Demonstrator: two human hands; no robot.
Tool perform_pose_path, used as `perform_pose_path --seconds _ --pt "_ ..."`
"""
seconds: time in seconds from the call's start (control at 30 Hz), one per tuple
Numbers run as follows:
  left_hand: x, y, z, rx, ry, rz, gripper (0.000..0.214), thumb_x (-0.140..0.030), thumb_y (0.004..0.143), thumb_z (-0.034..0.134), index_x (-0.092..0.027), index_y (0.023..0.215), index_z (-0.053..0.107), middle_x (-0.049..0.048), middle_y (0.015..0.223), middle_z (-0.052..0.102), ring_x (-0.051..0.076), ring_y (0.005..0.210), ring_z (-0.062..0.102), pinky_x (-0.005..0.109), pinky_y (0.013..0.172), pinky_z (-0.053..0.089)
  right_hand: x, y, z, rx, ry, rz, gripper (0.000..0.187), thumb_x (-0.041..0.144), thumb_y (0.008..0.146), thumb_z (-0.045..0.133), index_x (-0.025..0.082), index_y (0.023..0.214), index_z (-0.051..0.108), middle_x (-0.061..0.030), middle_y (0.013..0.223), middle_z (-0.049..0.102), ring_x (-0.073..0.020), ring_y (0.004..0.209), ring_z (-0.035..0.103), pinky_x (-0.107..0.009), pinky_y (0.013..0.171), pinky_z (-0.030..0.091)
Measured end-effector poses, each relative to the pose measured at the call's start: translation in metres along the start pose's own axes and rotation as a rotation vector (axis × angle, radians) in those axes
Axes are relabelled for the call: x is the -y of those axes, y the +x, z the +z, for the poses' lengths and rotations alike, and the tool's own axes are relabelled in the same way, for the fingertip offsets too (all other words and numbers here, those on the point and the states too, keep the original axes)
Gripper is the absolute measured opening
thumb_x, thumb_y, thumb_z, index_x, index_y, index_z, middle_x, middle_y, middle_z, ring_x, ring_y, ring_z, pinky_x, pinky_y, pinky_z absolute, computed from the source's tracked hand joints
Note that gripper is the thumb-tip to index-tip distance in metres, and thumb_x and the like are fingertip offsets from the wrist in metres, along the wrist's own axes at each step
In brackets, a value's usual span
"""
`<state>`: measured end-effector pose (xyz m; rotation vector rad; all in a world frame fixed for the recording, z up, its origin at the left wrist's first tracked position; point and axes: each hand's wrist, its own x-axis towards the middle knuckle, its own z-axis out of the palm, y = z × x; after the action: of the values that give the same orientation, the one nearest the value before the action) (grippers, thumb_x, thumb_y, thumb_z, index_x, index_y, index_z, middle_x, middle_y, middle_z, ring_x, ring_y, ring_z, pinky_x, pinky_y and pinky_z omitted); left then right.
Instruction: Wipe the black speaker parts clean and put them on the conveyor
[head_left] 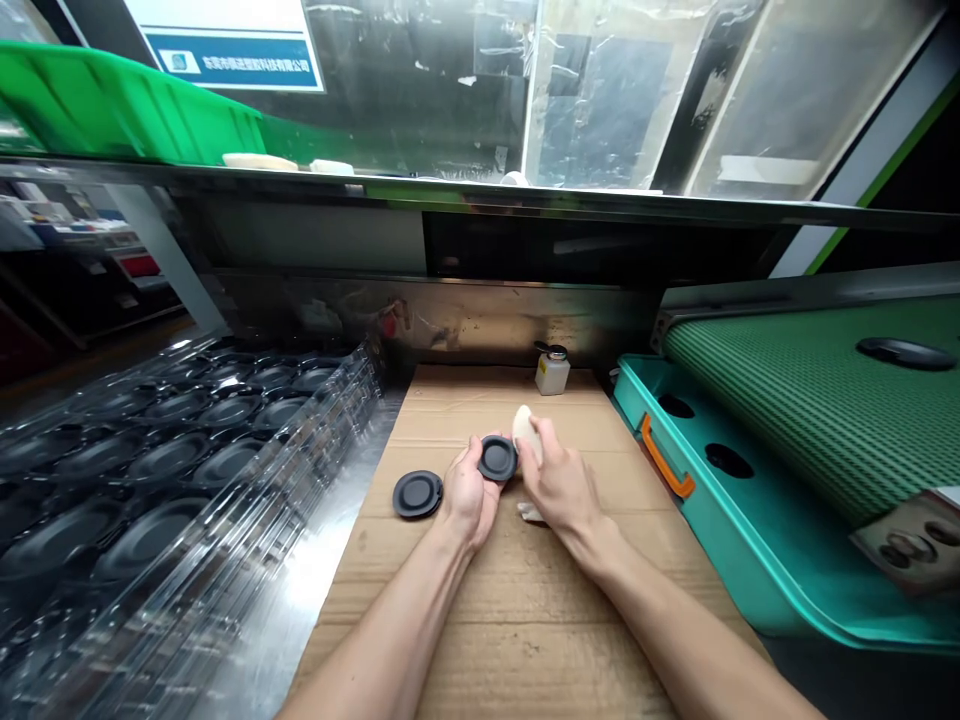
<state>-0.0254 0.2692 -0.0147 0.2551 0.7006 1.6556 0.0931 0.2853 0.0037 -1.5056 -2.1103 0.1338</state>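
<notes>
The left hand (469, 485) is clamping its fingers on a round black plastic lid (497, 458), presenting the recessed face above the cardboard-covered surface (487, 620). The right hand (559, 480) is pinching a white oval pad (525, 427) right beside the lid's rim; whether the 2 are touching, I cannot tell. This appears to be a wiping step on 1 lid. The next move is probably calling for a steady left grip and light pad pressure around the rim, with the lid turning so no part is missed. A loose lid (418, 495) is lying flat just left of the left hand, seemingly waiting its turn. A small white bottle (553, 372) is standing behind the hands, its dark cap tilting up at the left, and a crumpled white scrap (531, 513) is lying by the right hand.
</notes>
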Motion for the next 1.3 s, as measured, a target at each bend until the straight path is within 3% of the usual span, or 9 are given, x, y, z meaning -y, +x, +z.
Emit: perform_pose_path --seconds 0.13,0.23,0.33,0.53,0.7,0.83,1.0,1.17,1.3 --pt "-0.002 0.000 -0.002 0.064 -0.004 -0.036 0.027 -0.029 0.093 0.046 -0.009 0.104 0.058 0.0213 0.113 0.065 0.027 0.100 0.065 0.042 0.086 0.053 -0.015 0.001 -0.004 -0.129 0.266 0.107 0.044 0.046 0.093 0.036 0.024 0.129 0.044 -0.0045 0.086 0.070 -0.0203 0.067 0.064 -0.026 0.057 0.041" --pt "-0.002 0.000 -0.002 0.093 0.006 -0.036 0.028 -0.030 0.093 0.046 -0.008 0.106 0.058 0.0225 0.117 0.063 0.028 0.103 0.064 0.042 0.088 0.052 -0.021 0.002 -0.006 -0.135 0.387 0.162 0.043 0.048 0.091 0.039 0.021 0.122 0.051 -0.0038 0.082 0.069 -0.0186 0.063 0.061 -0.026 0.056 0.041" --pt "-0.002 0.001 -0.003 0.097 -0.001 -0.046 0.028 -0.030 0.092 0.047 -0.008 0.106 0.058 0.0217 0.116 0.063 0.028 0.104 0.064 0.041 0.089 0.052 -0.025 0.004 -0.007 -0.078 0.498 0.138 0.042 0.047 0.089 0.043 0.019 0.119 0.054 -0.0035 0.081 0.068 -0.0169 0.063 0.059 -0.026 0.057 0.043" --pt "-0.002 0.001 -0.003 0.052 -0.030 -0.050 0.025 -0.027 0.093 0.044 -0.009 0.103 0.059 0.0182 0.112 0.065 0.023 0.105 0.062 0.038 0.094 0.049 -0.022 0.002 -0.008 0.150 0.604 -0.048 0.031 0.039 0.085 0.052 0.019 0.106 0.063 -0.0012 0.084 0.068 -0.0149 0.070 0.060 -0.027 0.065 0.047" --pt "0.006 -0.004 0.000 0.142 0.078 -0.046 0.026 -0.031 0.090 0.050 -0.010 0.099 0.062 0.0151 0.104 0.067 0.025 0.101 0.063 0.041 0.095 0.046 -0.018 0.000 0.001 0.202 0.683 -0.068 0.026 0.040 0.086 0.052 0.019 0.093 0.065 -0.0008 0.085 0.068 -0.0142 0.073 0.061 -0.026 0.068 0.048" --pt "0.006 -0.003 -0.003 0.129 0.137 -0.035 0.025 -0.030 0.089 0.051 -0.009 0.096 0.064 0.0150 0.101 0.068 0.025 0.098 0.064 0.040 0.095 0.045 -0.019 0.000 0.003 0.260 0.597 -0.130 0.018 0.035 0.083 0.056 0.021 0.082 0.067 0.0018 0.076 0.067 -0.0135 0.069 0.060 -0.024 0.066 0.045" --pt "0.006 -0.002 -0.003 0.133 0.068 -0.081 0.024 -0.030 0.090 0.049 -0.011 0.096 0.063 0.0150 0.103 0.067 0.025 0.098 0.064 0.042 0.092 0.048 -0.016 0.002 -0.004 0.105 0.481 -0.098 0.020 0.035 0.084 0.052 0.022 0.088 0.067 0.0016 0.078 0.069 -0.0131 0.065 0.061 -0.023 0.062 0.042" --pt "0.006 -0.002 -0.002 0.097 0.059 -0.117 0.027 -0.030 0.092 0.045 -0.010 0.094 0.062 0.0161 0.100 0.067 0.026 0.097 0.064 0.041 0.090 0.049 -0.013 0.004 -0.007 0.169 0.450 -0.149 0.017 0.033 0.082 0.054 0.023 0.081 0.068 0.0023 0.074 0.069 -0.0135 0.067 0.061 -0.022 0.063 0.042" --pt "0.005 -0.001 -0.001 0.118 0.073 -0.096 0.025 -0.029 0.092 0.046 -0.010 0.094 0.062 0.0153 0.100 0.067 0.024 0.097 0.064 0.039 0.091 0.050 -0.017 0.005 -0.008 0.127 0.417 -0.149 0.018 0.034 0.084 0.052 0.023 0.083 0.067 0.0025 0.076 0.069 -0.0132 0.067 0.061 -0.022 0.063 0.041"
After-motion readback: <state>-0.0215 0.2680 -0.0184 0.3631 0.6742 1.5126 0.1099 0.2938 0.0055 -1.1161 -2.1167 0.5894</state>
